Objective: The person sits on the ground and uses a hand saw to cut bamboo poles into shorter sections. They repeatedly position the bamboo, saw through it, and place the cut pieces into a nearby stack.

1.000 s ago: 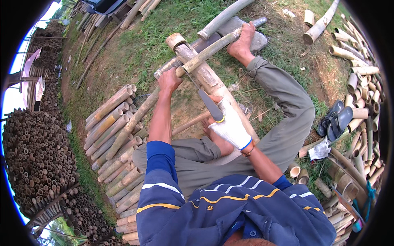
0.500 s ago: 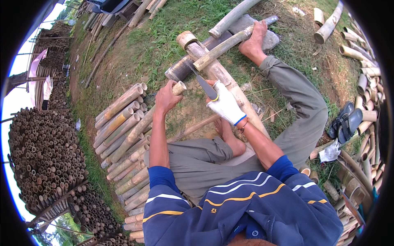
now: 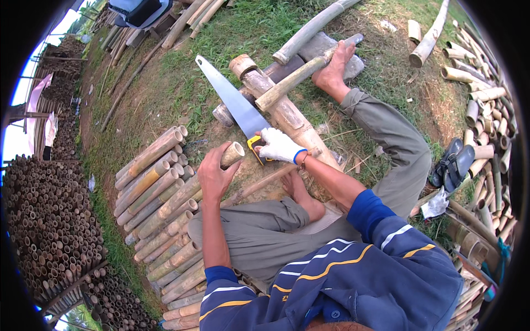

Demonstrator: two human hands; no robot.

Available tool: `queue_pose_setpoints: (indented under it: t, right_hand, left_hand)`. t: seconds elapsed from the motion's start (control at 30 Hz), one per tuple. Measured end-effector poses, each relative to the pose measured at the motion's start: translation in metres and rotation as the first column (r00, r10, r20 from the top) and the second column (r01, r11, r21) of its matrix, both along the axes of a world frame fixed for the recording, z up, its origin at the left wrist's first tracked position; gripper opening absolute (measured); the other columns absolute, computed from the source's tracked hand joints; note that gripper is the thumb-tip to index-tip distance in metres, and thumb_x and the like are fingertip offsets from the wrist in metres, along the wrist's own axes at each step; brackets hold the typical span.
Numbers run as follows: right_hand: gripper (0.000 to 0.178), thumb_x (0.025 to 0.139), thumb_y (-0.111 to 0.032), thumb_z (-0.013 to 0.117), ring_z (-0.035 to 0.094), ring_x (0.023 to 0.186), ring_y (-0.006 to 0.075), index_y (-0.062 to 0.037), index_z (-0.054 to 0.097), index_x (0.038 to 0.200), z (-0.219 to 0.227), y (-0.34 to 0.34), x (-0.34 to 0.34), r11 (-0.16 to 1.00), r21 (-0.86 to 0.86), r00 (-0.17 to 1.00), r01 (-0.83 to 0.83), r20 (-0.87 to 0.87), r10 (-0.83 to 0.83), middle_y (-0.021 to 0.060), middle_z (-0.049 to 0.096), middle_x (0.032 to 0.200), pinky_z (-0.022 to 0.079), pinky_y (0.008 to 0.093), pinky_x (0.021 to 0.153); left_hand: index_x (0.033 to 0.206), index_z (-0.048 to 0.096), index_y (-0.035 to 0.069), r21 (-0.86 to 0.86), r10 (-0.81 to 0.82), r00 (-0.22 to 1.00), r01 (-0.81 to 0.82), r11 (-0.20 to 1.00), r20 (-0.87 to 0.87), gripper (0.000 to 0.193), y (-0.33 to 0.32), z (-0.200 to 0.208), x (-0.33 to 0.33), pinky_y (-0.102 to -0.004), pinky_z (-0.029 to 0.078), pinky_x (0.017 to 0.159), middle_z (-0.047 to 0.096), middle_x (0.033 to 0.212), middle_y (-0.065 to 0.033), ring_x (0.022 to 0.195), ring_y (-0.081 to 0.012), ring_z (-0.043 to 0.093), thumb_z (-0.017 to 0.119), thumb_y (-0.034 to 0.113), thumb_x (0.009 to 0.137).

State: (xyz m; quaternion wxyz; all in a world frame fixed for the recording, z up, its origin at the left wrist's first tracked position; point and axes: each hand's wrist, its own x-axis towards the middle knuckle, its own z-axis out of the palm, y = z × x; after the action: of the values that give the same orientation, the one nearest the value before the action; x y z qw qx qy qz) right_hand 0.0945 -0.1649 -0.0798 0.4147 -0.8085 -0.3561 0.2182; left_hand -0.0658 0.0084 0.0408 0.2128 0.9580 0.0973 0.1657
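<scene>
Looks to me like one cut is done: the bamboo length in the left hand is well apart from the pole beyond the right hand, which a bare foot rests on. What's left, I'd guess, is that pole, uncut along the stretch I can see. Left hand's curled part-way, thumb and fingers around the bamboo near its end; can't tell how much runs behind the hand. Right hand, gloved, is wrapped round the saw handle, blade slanting up-left away from it, not in any cut I can see. Count: one saw, one length held, one pole underfoot, two dark sandals far right of the right hand. The bamboo stack left of the left hand overlaps too much to count.
</scene>
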Motion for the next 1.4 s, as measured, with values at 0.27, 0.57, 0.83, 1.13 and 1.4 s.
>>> queue_pose_setpoints:
  t: [0.27,0.57,0.83,1.13,1.4]
  right_hand:
    - [0.087,0.101,-0.059,0.072,0.065,0.126,0.0514,-0.0218,0.029,0.167,0.016,0.042,0.097,0.598,0.051,-0.065,0.8,-0.983,0.171,0.022,0.035,0.168,0.058,0.0595,0.096]
    - [0.046,0.105,-0.05,0.071,0.076,0.09,0.0175,-0.0164,0.063,0.135,0.02,0.029,0.052,0.567,0.334,0.272,0.753,-0.943,0.194,-0.0007,0.075,0.113,0.062,0.0377,0.079]
    - [0.058,0.107,-0.04,0.071,0.06,0.113,0.0116,-0.0097,0.046,0.149,0.082,-0.087,-0.093,0.665,0.469,0.505,0.581,-0.849,0.158,0.003,0.058,0.128,0.061,0.0332,0.092]
    - [0.056,0.104,-0.036,0.076,0.069,0.1,0.0165,-0.0083,0.052,0.146,0.139,-0.177,-0.126,0.779,0.431,0.318,0.455,-0.896,0.31,0.0055,0.067,0.124,0.06,0.0328,0.084]
    - [0.035,0.099,-0.017,0.074,0.065,0.079,0.018,-0.0029,0.059,0.127,0.187,-0.216,-0.089,0.699,0.266,0.044,0.664,-0.947,0.319,0.0095,0.066,0.103,0.057,0.0308,0.064]
  left_hand:
    - [0.125,0.074,0.006,-0.033,-0.048,0.999,0.048,0.998,-0.001,0.054,-0.034,-0.029,-0.017,-0.0508,0.057,0.092,0.076,0.112,-0.0178,0.104,-0.0405,0.073,0.092,0.011,0.074]
    - [0.128,0.072,0.003,-0.027,-0.083,0.996,0.083,0.996,0.022,0.056,-0.046,-0.028,-0.021,-0.0483,0.057,0.095,0.076,0.12,-0.0186,0.109,-0.0403,0.073,0.092,0.009,0.076]
    - [0.126,0.073,0.004,-0.063,-0.087,0.996,0.088,0.994,0.014,0.056,-0.044,-0.035,-0.02,-0.0467,0.058,0.092,0.076,0.117,-0.0181,0.106,-0.0385,0.074,0.093,0.01,0.075]
    - [0.125,0.074,0.005,-0.046,-0.137,0.991,0.137,0.99,0.008,0.056,-0.041,-0.048,-0.02,-0.0463,0.058,0.091,0.077,0.113,-0.0177,0.103,-0.0379,0.075,0.094,0.012,0.073]
    - [0.124,0.073,0.004,-0.069,-0.163,0.987,0.163,0.984,0.002,0.057,-0.038,-0.054,-0.02,-0.0458,0.059,0.091,0.076,0.112,-0.0171,0.102,-0.0373,0.075,0.094,0.011,0.072]
